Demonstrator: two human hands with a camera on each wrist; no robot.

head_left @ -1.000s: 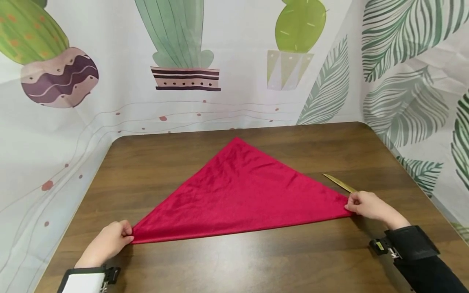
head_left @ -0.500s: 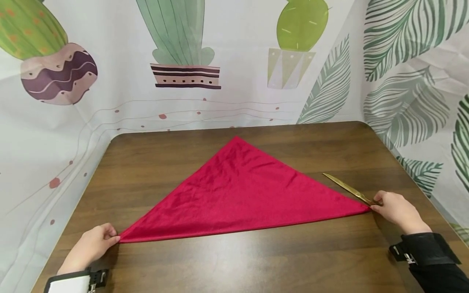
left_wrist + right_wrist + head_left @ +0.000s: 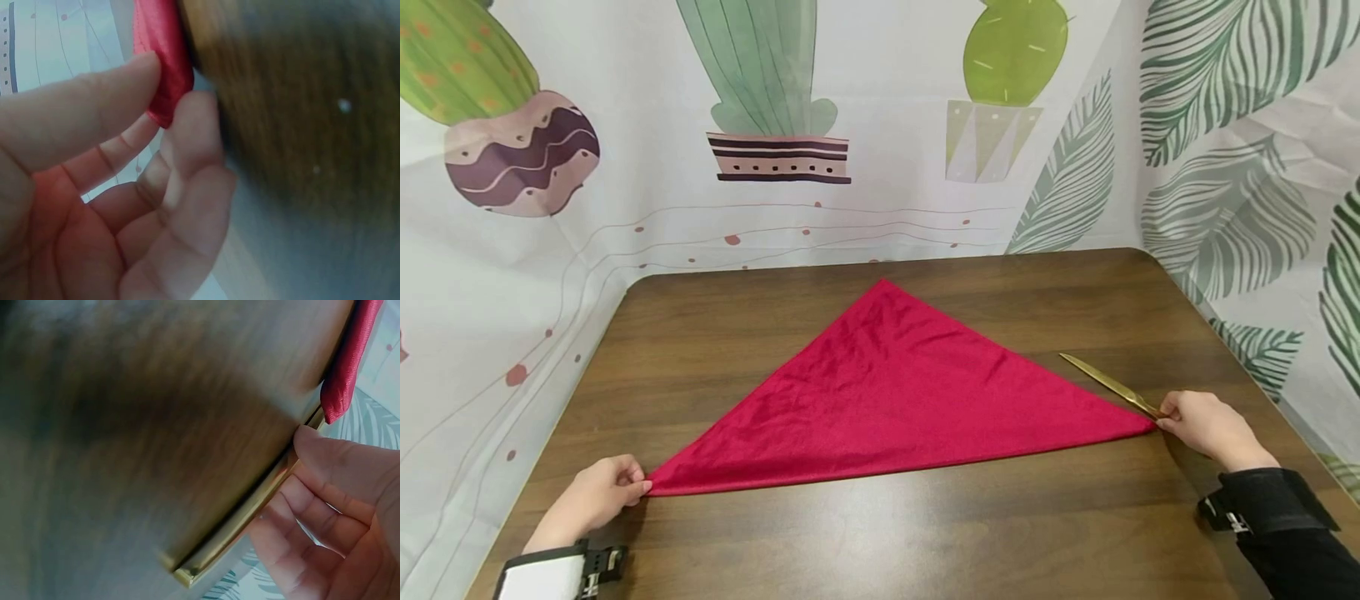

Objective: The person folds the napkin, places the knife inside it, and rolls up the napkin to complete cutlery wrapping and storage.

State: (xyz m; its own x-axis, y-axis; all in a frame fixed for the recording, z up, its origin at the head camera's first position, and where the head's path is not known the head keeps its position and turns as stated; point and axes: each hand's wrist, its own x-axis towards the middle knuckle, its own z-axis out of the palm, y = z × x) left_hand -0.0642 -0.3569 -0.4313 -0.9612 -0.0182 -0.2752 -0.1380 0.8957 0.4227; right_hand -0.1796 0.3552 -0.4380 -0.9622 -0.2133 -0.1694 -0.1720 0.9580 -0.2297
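A red cloth (image 3: 887, 392) lies on the wooden table as a wide triangle, its point toward the far edge and its long side nearest me. My left hand (image 3: 598, 496) pinches the left corner; in the left wrist view the red tip (image 3: 169, 87) sits between thumb and index finger. My right hand (image 3: 1210, 429) is at the right corner, beside a gold table knife (image 3: 1105, 379). In the right wrist view the thumb overlaps the knife's handle (image 3: 237, 525) and the cloth's tip (image 3: 337, 397) ends just beyond the thumb. I cannot tell whether these fingers grip the handle.
The brown table (image 3: 880, 542) has rounded far corners. A white hanging sheet (image 3: 895, 167) printed with cacti and leaves stands behind it and along both sides. The knife's blade points away toward the far left, close to the cloth's right slope.
Both hands slid outward, the left to the left and the right to the right, and the cloth's lower corners were drawn out. Over the last half second the left hand eased slightly inward.
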